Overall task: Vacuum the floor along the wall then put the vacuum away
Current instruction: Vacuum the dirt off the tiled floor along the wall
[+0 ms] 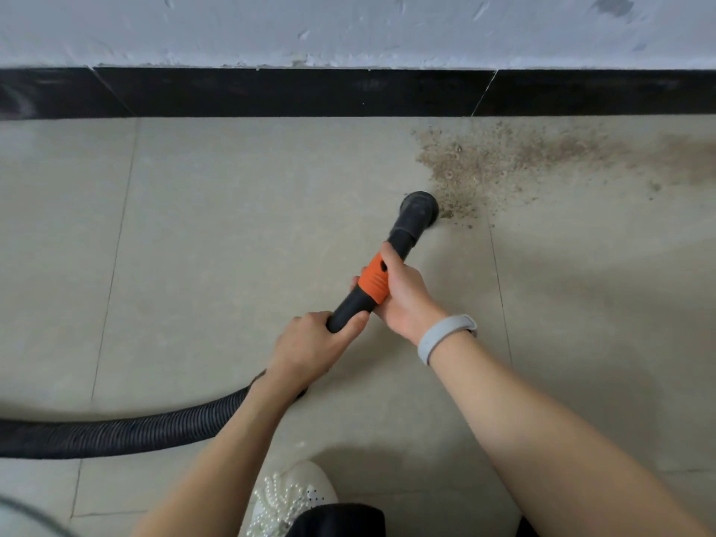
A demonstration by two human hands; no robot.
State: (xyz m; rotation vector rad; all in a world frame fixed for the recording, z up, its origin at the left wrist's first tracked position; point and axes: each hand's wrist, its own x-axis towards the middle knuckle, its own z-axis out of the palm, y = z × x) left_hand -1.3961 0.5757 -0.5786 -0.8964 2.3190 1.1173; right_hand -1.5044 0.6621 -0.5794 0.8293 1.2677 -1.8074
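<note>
A black vacuum wand with an orange collar (pixel 374 282) points up and right across the beige tiled floor (pixel 232 226). Its round black nozzle (pixel 420 209) sits on the floor at the left edge of a patch of brown dust and crumbs (pixel 499 160) lying along the black baseboard (pixel 310 93). My right hand (pixel 405 292) grips the wand at the orange collar. My left hand (pixel 314 343) grips the black tube just below it. A ribbed black hose (pixel 128 430) trails from my left hand to the left edge of the view.
A scuffed white wall (pixel 348 29) rises above the baseboard. My white beaded shoe (pixel 290 494) stands at the bottom centre. A grey band is on my right wrist (pixel 443 337). A pale blurred object shows at the bottom left corner (pixel 23 517).
</note>
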